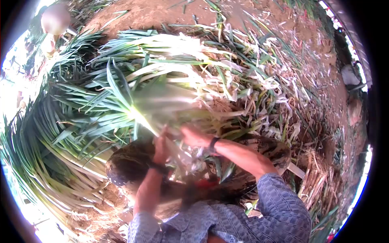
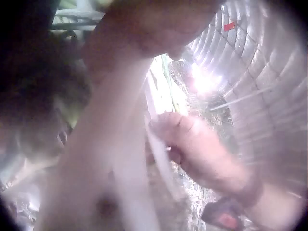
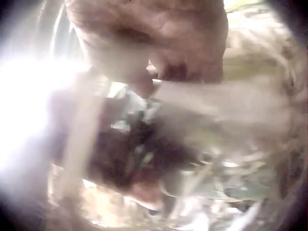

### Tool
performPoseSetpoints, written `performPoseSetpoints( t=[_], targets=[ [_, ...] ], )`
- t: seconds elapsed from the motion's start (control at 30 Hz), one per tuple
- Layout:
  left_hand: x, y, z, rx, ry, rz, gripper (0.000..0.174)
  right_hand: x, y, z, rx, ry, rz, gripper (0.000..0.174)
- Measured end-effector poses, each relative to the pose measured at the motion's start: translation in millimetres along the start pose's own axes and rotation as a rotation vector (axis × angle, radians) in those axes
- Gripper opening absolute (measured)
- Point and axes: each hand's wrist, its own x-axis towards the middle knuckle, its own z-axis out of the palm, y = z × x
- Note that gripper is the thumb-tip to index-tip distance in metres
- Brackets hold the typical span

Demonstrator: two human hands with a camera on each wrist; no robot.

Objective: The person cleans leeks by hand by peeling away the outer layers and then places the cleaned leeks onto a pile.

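My left hand [image 1: 161, 149] grips the white stalk of a large green onion [image 1: 142, 119], whose green leaves fan out toward the upper left in the head view. Up close in the left wrist view, the pale stalk [image 2: 113, 130] runs down from the curled fingers. Just to the right, my right hand [image 1: 195, 136] has thumb and fingers pinched together. A pale, motion-blurred leaf strip [image 3: 216, 103] trails from its fingertips in the right wrist view. Both hands work above the lap, wearing dark wrist straps.
A big heap of green onions [image 1: 77, 154] lies along the left, with more bunches [image 1: 162, 44] ahead. Stripped leaves [image 1: 267, 85] litter the right side. Camouflage-patterned knees [image 1: 125, 162] flank the hands. Another person [image 1: 50, 42] is at the upper left. Brown soil [image 1: 137, 14] shows beyond.
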Motion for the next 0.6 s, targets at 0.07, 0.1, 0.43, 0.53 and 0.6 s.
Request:
performPoseSetpoints(
  t=[0.07,0.1,0.43,0.53,0.6],
  targets=[
    [4,15,0,-0.034,0.066,-0.068,0.035,-7,-36,17,0.095,0.069,-0.067,0.024],
    [5,23,0,-0.053,0.1,-0.102,0.029,-21,-55,15,0.043,0.162,-0.11,0.024],
    [28,19,-33,0.031,0.187,0.148,0.023,-196,-88,-29,0.342,-0.28,-0.151,0.046],
    [37,11,-42,0.077,0.186,0.192,0.025,-222,-97,-51,0.367,-0.68,-0.344,0.042],
    [43,-5,-57,0.001,0.202,0.293,0.027,-238,-132,-77,0.256,-0.805,-0.375,0.033]
  ],
)
